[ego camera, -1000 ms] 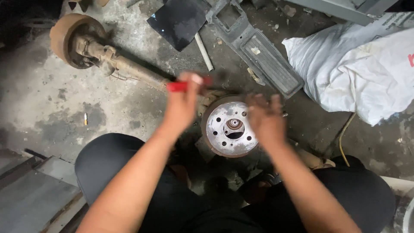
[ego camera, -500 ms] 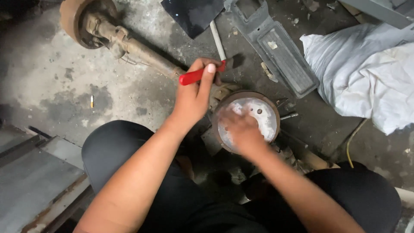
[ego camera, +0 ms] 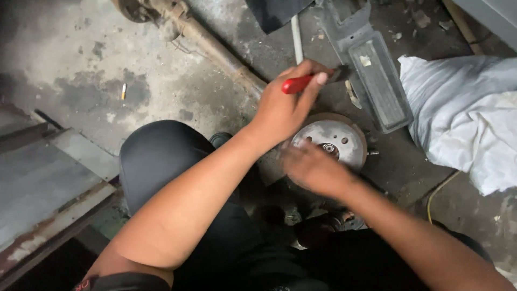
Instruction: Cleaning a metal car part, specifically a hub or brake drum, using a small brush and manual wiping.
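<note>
The left hand (ego camera: 283, 110) is closed around a red-handled tool (ego camera: 315, 80), raised just above the round metal hub (ego camera: 339, 139) on the floor. The blurred right hand (ego camera: 312, 170) rests at the hub's near edge, seemingly steadying it; its grip I cannot tell.

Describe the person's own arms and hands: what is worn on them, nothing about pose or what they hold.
Both forearms are bare, with no sleeves reaching them. The left hand and right hand wear no gloves; no watch, ring or band shows. The right hand is motion-blurred, so fine detail there cannot be told.

Red-handled tool (ego camera: 301, 82) raised, tilted – round grey brake drum (ego camera: 336, 139), flat on concrete, w/ centre hub
</note>
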